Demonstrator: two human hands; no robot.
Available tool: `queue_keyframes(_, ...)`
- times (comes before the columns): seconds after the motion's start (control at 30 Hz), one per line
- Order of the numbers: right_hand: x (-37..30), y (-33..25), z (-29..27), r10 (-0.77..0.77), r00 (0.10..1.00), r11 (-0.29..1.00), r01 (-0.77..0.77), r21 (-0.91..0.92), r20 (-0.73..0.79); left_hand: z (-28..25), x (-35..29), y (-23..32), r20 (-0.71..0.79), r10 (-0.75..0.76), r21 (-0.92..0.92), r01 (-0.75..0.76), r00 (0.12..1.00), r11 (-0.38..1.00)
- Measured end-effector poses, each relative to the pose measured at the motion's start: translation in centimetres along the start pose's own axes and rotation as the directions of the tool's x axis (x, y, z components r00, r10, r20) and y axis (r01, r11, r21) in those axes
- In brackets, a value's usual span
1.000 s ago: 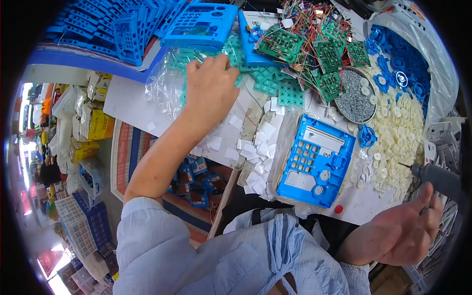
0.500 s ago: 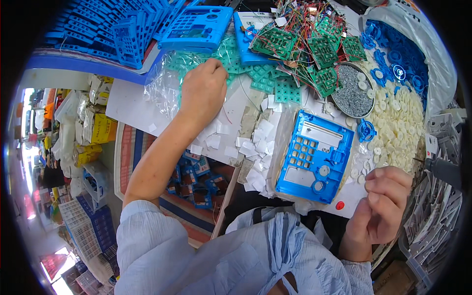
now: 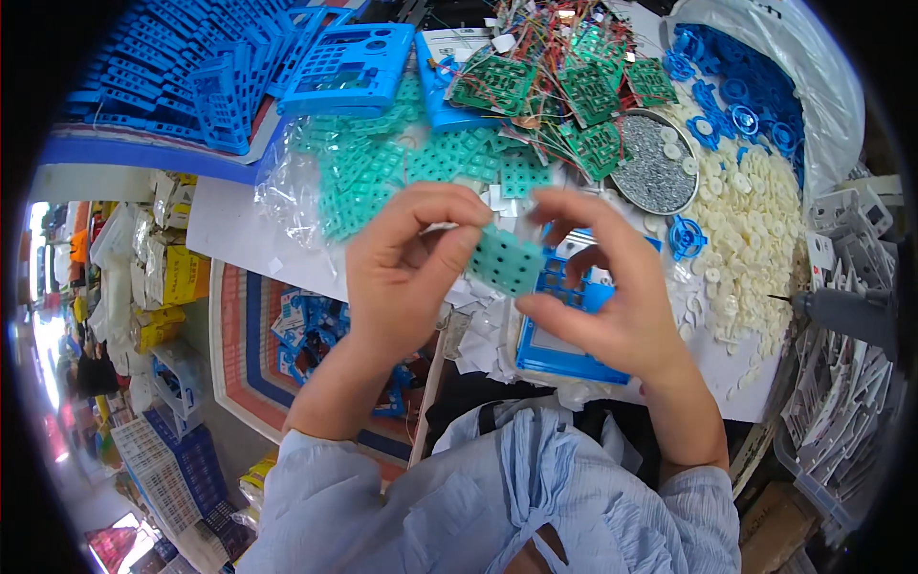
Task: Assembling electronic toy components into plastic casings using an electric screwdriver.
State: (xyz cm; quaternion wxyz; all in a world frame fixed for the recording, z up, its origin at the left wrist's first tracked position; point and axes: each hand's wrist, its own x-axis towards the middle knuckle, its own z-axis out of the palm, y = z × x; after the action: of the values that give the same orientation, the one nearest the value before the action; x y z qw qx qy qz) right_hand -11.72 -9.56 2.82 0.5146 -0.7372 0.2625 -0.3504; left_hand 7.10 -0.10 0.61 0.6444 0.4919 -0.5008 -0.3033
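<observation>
A green rubber keypad is pinched at its left edge between the thumb and fingers of my left hand. It hangs tilted above the blue plastic housing, which lies on the table partly covered by my hands. Around the keypad's right side curves my right hand, fingers apart, its thumb close to the lower corner. Whether that thumb touches it I cannot tell. Behind my left hand lies a heap of similar green keypads beside a clear plastic bag.
Wired green circuit boards are piled at the back, next to a round bowl of screws. Cream discs and blue rings spread at the right, near a grey pointed tool. Blue housings are stacked back left.
My left hand has come back from the keypad heap with one green keypad. My right hand has moved left and up from the table's right side to the keypad, over the blue housing.
</observation>
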Motion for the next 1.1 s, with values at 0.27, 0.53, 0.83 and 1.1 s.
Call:
queue_keyframes(0.27, -3.1, 3.6, -1.3, -0.516, 0.856, 0.816, 0.497, -0.295, 0.017, 2.1, -2.2, -2.0, 0.17, 0.324, 0.361, -0.365, 0.931, 0.858)
queue_keyframes(0.53, -5.6, 2.4, -2.4, -0.359, 0.915, 0.859, 0.401, -0.317, 0.184, 2.4, -3.5, -2.6, 0.318, 0.227, 0.312, -0.328, 0.921, 0.892)
queue_keyframes(0.83, -4.7, 4.2, -4.3, 0.395, 0.909, 0.918, -0.395, -0.027, 0.136, 0.5, -4.3, -3.5, 0.238, 0.044, 0.49, -0.159, 0.97, 0.857)
queue_keyframes(1.1, -3.5, 4.3, -2.8, 0.184, 0.967, 0.874, -0.078, -0.479, 0.179, 1.9, -4.9, -4.2, 0.408, 0.156, 0.441, -0.343, 0.9, 0.829)
